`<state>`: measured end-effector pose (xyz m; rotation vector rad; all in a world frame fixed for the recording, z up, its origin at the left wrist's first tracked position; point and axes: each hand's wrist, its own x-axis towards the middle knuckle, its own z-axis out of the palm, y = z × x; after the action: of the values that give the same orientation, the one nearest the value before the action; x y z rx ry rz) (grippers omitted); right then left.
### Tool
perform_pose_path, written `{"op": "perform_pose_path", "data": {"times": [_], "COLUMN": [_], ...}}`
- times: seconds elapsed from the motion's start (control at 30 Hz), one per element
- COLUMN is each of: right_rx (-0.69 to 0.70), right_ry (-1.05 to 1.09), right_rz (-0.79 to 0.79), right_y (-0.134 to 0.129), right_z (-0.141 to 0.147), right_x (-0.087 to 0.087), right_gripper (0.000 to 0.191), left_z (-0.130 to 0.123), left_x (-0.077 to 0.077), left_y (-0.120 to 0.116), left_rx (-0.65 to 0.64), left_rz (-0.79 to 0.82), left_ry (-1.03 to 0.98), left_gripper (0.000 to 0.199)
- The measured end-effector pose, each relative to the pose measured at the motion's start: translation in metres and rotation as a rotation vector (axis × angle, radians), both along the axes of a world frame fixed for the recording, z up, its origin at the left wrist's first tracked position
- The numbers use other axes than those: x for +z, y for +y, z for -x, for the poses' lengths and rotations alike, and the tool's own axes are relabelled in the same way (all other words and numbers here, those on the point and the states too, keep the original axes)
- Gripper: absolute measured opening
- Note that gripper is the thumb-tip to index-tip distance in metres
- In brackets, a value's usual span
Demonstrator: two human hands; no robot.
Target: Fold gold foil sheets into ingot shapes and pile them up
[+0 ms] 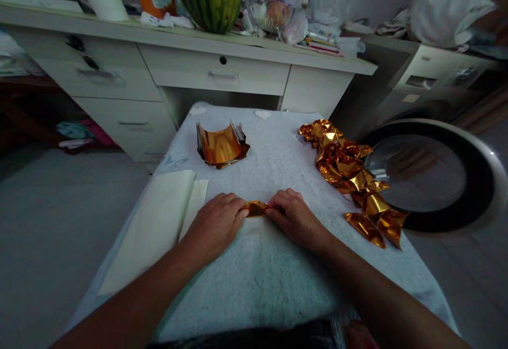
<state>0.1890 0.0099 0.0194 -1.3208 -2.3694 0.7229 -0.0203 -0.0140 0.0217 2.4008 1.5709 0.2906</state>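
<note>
Your left hand (220, 214) and right hand (296, 217) pinch a small, creased piece of gold foil (256, 210) by its ends — just above or on the soft, pale cloth (278, 275). Beyond sit shiny foil sheets (222, 148) (curled up at the sides) — and rightward, a heap of crinkled, pointed foil shapes (342, 165).

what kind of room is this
Probably a room in a home, perhaps a utility room: a washing machine with its door open, a cluttered counter and a watermelon.
</note>
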Motion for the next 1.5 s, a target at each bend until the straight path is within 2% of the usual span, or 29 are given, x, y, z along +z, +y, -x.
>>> {"op": "perform_pose_path", "data": {"times": [0.37, 0.73, 0.93, 1.2, 1.5], "right_rx": [-0.033, -0.071, -0.138, -0.154, -0.155], "right_ry": [-0.103, -0.319, -0.308, -0.282, -0.274], "right_rz": [-0.008, -0.002, -0.037, -0.088, -0.119], "right_y": [0.003, 0.012, 0.009, 0.006, 0.001], "right_z": [0.005, 0.015, 0.016, 0.011, 0.016], "right_x": [0.001, 0.009, 0.006, -0.001, 0.0], "right_gripper": [0.021, 0.023, 0.028, 0.029, 0.026], "left_z": [0.0, -0.003, -0.004, -0.005, -0.004], "left_x": [0.001, 0.005, 0.007, 0.009, 0.007], "left_y": [0.001, -0.002, -0.005, -0.005, -0.004], "left_rx": [0.102, 0.14, 0.155, 0.16, 0.187], "left_rz": [0.068, -0.002, -0.028, 0.011, 0.04], "left_ry": [0.032, 0.162, 0.225, 0.24, 0.261], "left_gripper": [0.024, 0.031, 0.032, 0.029, 0.021]}}
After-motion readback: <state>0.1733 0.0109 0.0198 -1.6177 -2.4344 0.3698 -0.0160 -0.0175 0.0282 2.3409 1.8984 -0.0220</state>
